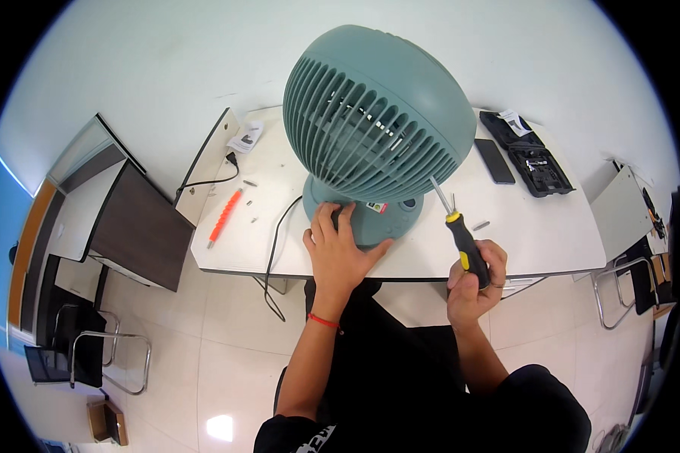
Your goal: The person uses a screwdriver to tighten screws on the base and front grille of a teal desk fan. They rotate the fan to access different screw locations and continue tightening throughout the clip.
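The teal fan (370, 128) fills the middle of the white table (551, 234), and your left hand (340, 249) on its base blocks the near centre. To the left you have bare tabletop up to the black cable (276, 234) and orange screwdriver (225, 217). To the right, your right hand (472, 283) with its screwdriver (461, 234) has open surface short of the phone (495, 161) and black tool case (529, 155) at the far right.

Office-type workroom: white desk (551, 234) against plain wall, tiled floor, metal-framed chairs (91, 355) at left, second desk (627, 204) at right, open tool case (529, 155) near far right corner.

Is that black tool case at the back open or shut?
Open: the black tool case lies spread flat on the white table, its inner compartments showing.
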A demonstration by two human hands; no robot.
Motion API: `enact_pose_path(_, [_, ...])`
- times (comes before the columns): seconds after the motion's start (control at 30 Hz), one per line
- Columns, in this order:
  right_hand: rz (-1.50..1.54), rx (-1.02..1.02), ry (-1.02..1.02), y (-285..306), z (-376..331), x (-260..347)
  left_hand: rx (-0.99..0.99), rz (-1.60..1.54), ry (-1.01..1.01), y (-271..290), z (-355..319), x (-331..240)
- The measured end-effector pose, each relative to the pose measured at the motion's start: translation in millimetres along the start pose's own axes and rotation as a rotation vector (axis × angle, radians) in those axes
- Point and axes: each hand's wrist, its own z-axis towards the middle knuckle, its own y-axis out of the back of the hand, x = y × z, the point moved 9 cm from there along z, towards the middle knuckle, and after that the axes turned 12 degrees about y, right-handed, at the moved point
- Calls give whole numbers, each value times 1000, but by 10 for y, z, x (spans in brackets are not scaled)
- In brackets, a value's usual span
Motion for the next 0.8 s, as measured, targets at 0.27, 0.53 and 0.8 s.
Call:
enact_pose_path(0.27, [181,-218,-423,288,-74,-471,-4,17,-30,-28,-5,5])
enact_pose_path(0.53, [334,-396,-614,328,217,-689,-14,26,-61,-50,-29,7])
enact_pose_path(0.8, [452,-472,-829,431,449,-1283,-39,34,-101,-52,-39,-60])
